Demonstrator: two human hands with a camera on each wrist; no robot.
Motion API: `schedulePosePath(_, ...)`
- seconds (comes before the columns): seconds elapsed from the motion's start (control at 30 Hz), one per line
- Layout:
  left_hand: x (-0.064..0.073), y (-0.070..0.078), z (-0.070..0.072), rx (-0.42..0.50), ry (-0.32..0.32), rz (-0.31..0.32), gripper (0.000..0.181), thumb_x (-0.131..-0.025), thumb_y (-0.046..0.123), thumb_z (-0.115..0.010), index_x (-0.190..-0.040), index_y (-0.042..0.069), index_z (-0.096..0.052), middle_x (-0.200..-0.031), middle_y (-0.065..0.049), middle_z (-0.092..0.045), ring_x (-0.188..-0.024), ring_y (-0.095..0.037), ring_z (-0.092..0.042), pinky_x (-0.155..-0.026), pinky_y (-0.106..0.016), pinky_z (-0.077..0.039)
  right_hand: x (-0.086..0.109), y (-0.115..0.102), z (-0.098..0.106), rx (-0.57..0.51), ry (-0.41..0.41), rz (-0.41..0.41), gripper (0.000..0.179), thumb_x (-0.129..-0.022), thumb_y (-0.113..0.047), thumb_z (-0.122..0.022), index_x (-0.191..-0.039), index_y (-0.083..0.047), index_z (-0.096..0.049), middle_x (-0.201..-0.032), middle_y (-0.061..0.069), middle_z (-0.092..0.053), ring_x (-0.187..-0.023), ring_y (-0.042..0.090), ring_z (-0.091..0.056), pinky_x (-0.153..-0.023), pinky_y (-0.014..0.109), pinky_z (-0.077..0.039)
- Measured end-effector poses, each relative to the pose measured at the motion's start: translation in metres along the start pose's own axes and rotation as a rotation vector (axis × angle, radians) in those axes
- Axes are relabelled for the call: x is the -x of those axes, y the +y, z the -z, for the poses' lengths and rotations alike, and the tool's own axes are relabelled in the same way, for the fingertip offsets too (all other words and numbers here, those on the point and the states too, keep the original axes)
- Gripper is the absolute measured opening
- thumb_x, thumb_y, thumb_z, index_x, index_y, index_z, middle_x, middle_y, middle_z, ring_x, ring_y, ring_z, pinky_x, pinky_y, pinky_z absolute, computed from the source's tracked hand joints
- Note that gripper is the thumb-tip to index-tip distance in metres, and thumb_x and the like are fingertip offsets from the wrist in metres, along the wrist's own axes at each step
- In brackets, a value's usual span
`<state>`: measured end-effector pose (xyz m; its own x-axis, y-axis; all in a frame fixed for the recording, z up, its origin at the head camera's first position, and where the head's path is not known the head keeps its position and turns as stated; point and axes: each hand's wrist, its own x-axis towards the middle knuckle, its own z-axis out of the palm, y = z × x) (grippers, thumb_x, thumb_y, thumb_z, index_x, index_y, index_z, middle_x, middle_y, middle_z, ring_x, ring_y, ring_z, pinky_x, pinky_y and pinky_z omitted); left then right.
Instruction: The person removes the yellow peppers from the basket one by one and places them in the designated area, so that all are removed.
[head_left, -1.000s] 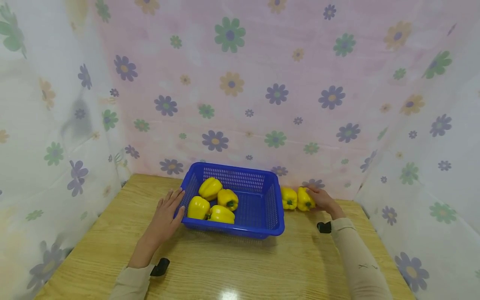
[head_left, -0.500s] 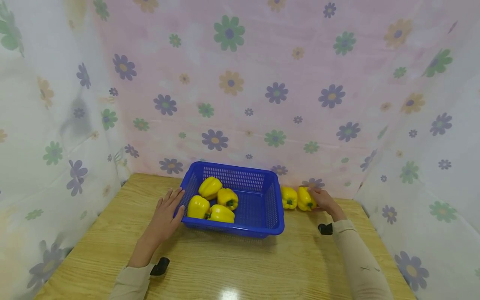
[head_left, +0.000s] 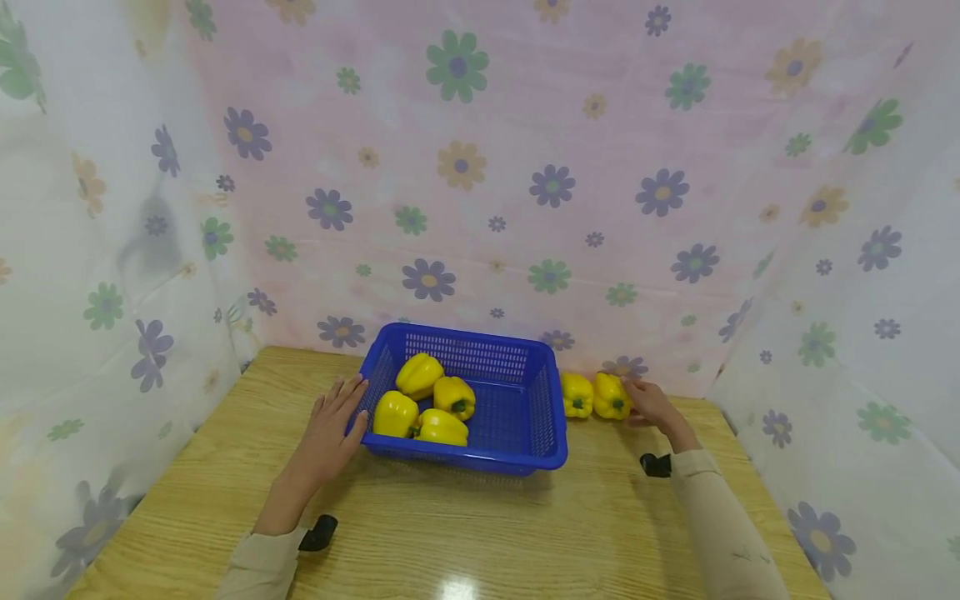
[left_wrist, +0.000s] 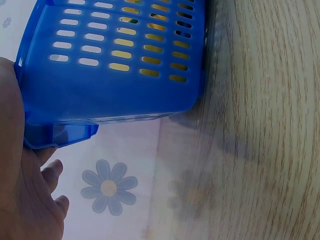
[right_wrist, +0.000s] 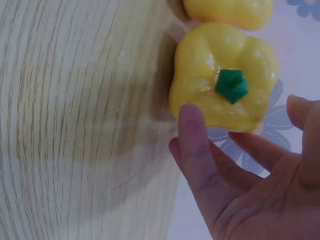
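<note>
My left hand [head_left: 333,429] rests on the left rim of a blue plastic basket [head_left: 555,408], its fingers straight. Part of that hand [left_wrist: 30,195] shows beside the basket's rim in the left wrist view. To the right of the basket, two yellow bell peppers stand side by side on the table. My right hand [head_left: 656,408] is at the right side of the outer bell pepper [head_left: 611,397], thumb apart from the fingers. In the right wrist view, extended fingertips [right_wrist: 191,112] reach the lower edge of this bell pepper, whose green stem faces the camera. The inner bell pepper [head_left: 577,397] sits against the basket's side.
Several yellow bell peppers [head_left: 420,377] lie in the left half of the basket. The wooden table [head_left: 480,533] meets a flowered cloth backdrop [head_left: 495,125] right behind the basket, with cloth walls at both sides.
The right hand has shifted slightly right, and its fingers have loosened from the outer bell pepper. That bell pepper now stands straighter beside the other. The left hand stays in place.
</note>
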<state>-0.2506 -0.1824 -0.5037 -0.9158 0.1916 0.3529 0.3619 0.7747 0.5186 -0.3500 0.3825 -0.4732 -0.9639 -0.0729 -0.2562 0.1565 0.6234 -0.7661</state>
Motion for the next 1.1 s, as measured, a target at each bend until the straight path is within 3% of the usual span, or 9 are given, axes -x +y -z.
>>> schedulePosePath(0.27,0.000,0.001,0.000,-0.001,0.009,-0.007,0.053,-0.109,0.025,-0.043,-0.155,-0.001,-0.038,-0.164,-0.020,-0.032,-0.153,-0.048,-0.017,-0.118,-0.072,-0.011,0.015,-0.008,0.000,-0.003,0.004,0.004,0.081,-0.111,-0.049,-0.024,-0.157,0.015,-0.005,-0.159,0.042,-0.007,-0.143,0.060,-0.025,-0.098,0.056,-0.053)
schedulePosePath(0.37,0.000,0.003,0.002,-0.003,0.004,-0.003,0.053,-0.109,0.023,-0.043,-0.156,-0.001,-0.038,-0.164,-0.020,-0.032,-0.152,-0.049,-0.017,-0.118,-0.072,-0.010,0.024,-0.015,-0.004,0.007,0.009,0.013,0.082,-0.110,-0.049,-0.024,-0.156,0.016,-0.004,-0.160,0.042,-0.007,-0.145,0.059,-0.021,-0.101,0.059,-0.050)
schedulePosePath(0.77,0.000,0.006,0.004,-0.018,-0.009,-0.003,0.053,-0.109,0.022,-0.044,-0.156,-0.001,-0.037,-0.164,-0.020,-0.031,-0.152,-0.049,-0.017,-0.119,-0.071,-0.010,0.064,-0.042,-0.024,0.062,-0.020,0.105,0.083,-0.109,-0.052,-0.029,-0.158,0.011,-0.007,-0.159,0.042,-0.014,-0.142,0.060,-0.026,-0.099,0.064,-0.049)
schedulePosePath(1.1,0.000,0.006,0.005,-0.029,-0.012,-0.001,0.053,-0.108,0.023,-0.044,-0.156,-0.001,-0.037,-0.164,-0.019,-0.032,-0.153,-0.048,-0.017,-0.119,-0.071,-0.011,0.102,-0.069,-0.050,0.112,0.060,0.238,0.071,-0.111,-0.044,-0.035,-0.159,0.006,-0.020,-0.157,0.036,-0.029,-0.135,0.055,-0.044,-0.098,0.056,-0.053)
